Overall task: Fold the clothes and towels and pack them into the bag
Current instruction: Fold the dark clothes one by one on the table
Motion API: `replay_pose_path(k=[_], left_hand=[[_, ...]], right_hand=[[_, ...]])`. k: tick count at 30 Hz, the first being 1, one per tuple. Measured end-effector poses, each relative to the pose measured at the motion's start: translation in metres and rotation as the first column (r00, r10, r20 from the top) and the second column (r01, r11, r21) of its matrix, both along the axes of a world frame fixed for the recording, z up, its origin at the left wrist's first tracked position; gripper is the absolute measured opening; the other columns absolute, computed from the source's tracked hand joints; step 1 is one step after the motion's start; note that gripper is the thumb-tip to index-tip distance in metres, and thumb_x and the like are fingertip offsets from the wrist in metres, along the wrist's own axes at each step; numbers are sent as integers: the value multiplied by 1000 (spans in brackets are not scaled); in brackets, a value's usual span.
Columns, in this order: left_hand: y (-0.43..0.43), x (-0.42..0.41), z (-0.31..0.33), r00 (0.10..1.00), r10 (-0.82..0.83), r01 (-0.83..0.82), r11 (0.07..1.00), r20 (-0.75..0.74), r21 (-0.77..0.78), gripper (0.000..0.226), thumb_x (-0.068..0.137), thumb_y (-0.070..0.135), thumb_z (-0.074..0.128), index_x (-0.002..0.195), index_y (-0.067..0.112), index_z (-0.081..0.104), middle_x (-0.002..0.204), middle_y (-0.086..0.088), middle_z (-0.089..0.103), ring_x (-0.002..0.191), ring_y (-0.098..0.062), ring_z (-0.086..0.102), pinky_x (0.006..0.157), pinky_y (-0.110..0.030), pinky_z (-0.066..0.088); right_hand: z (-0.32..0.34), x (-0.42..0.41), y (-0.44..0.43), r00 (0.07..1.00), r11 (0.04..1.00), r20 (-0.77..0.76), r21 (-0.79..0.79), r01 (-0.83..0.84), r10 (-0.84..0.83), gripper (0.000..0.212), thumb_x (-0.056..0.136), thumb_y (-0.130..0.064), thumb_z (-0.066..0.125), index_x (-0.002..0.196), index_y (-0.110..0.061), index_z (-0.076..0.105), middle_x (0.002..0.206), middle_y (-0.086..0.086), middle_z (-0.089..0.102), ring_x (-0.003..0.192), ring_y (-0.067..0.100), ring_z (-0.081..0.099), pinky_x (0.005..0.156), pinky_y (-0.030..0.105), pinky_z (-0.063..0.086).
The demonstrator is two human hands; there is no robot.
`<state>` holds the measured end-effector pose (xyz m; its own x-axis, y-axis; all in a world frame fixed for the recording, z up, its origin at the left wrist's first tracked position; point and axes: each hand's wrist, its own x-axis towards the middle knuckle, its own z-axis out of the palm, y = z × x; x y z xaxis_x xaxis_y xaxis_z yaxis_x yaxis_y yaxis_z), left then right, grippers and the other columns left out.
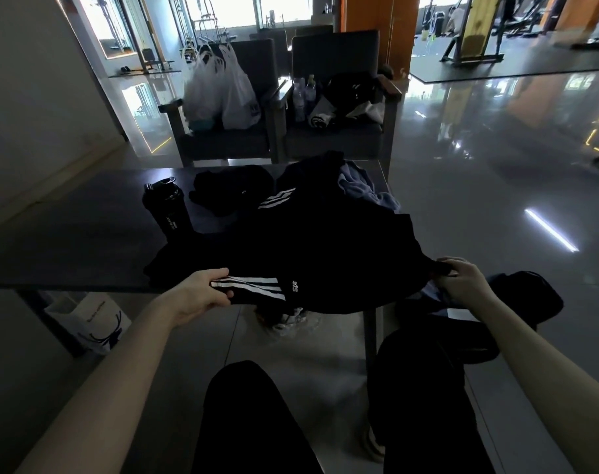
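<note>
A black garment with white stripes [311, 254] lies spread over the near right part of the dark table [68, 248]. My left hand [205, 292] grips its near left edge at the striped part. My right hand [462, 278] pinches its near right corner, just off the table's edge. Behind it a blue-grey towel [363, 186] lies bunched, and another black garment [233, 189] sits crumpled further back. A dark bag [527, 295] rests on the floor right of my right hand.
A black shaker bottle [169, 210] stands on the table left of the garment. A white paper bag [92, 323] sits under the table. Two armchairs [339, 138] beyond hold white plastic bags [222, 94], water bottles and clothes. My knees are below.
</note>
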<state>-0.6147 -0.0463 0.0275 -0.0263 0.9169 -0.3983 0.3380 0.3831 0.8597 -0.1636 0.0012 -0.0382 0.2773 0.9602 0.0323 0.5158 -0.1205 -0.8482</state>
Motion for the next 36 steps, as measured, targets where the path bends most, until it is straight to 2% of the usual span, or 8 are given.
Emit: replay_pose_path(k=[4, 8, 10, 14, 18, 25, 31, 36], left_hand=[[8, -3, -1, 986, 28, 0, 985, -163, 170, 64, 81, -18, 59, 138, 4, 43, 104, -10, 60, 84, -10, 60, 63, -12, 49], [20, -5, -6, 971, 198, -152, 943, -134, 296, 8, 90, 6, 62, 86, 9, 68, 73, -5, 57, 67, -15, 53, 60, -23, 41], [29, -7, -8, 965, 235, -191, 935, -117, 299, 24, 92, 18, 60, 71, 8, 64, 68, -5, 57, 65, -18, 53, 61, -28, 41], [50, -6, -7, 956, 277, -232, 915, -97, 330, 38, 93, 24, 59, 79, -11, 62, 75, -16, 61, 70, -25, 59, 61, -30, 41], [80, 0, -8, 914, 390, -318, 861, -112, 397, 22, 88, 25, 66, 74, 9, 67, 72, -5, 63, 72, -20, 59, 60, -27, 42], [155, 5, -3, 870, 466, -345, 810, -162, 475, 19, 86, 25, 69, 95, 8, 65, 86, -3, 63, 82, -20, 60, 68, -26, 44], [232, 9, -5, 872, 446, -306, 818, -202, 487, 28, 93, 32, 59, 89, 5, 64, 83, -9, 63, 79, -26, 59, 72, -35, 47], [287, 20, -10, 845, 461, -294, 823, -271, 486, 40, 96, 29, 53, 62, 9, 44, 63, -3, 46, 58, -16, 45, 52, -28, 31]], right_hand=[[1, -4, 6, 1000, 1000, -12, -18, 26, -26, 9, 81, 1, 63, 88, 7, 64, 81, 14, 59, 75, 22, 54, 65, 27, 40], [3, -6, 12, 995, 997, -68, 20, 68, -67, 15, 85, -8, 65, 98, -1, 67, 93, 13, 65, 89, 24, 58, 80, 36, 44], [5, -6, 15, 989, 995, -117, 40, 96, -91, 18, 86, -13, 66, 102, -4, 67, 98, 12, 66, 97, 29, 62, 87, 40, 46], [17, -12, 23, 989, 991, -114, 81, 107, -98, 17, 90, -12, 60, 105, -3, 65, 102, 16, 66, 97, 29, 61, 82, 36, 44], [26, -19, 42, 991, 982, -29, 135, 132, -129, 26, 94, -9, 51, 116, 3, 59, 113, 21, 63, 100, 28, 57, 76, 24, 32], [23, -24, 87, 967, 958, -79, 140, 251, -242, 28, 98, -12, 46, 119, 3, 55, 117, 22, 59, 110, 34, 54, 77, 25, 30], [9, -26, 139, 939, 940, -119, 74, 332, -322, 26, 98, -17, 45, 112, 2, 56, 108, 24, 60, 98, 32, 55, 76, 29, 33], [-2, -24, 174, 926, 928, -85, 37, 371, -367, 28, 97, -17, 45, 113, 3, 57, 110, 26, 60, 103, 38, 55, 77, 30, 34]])
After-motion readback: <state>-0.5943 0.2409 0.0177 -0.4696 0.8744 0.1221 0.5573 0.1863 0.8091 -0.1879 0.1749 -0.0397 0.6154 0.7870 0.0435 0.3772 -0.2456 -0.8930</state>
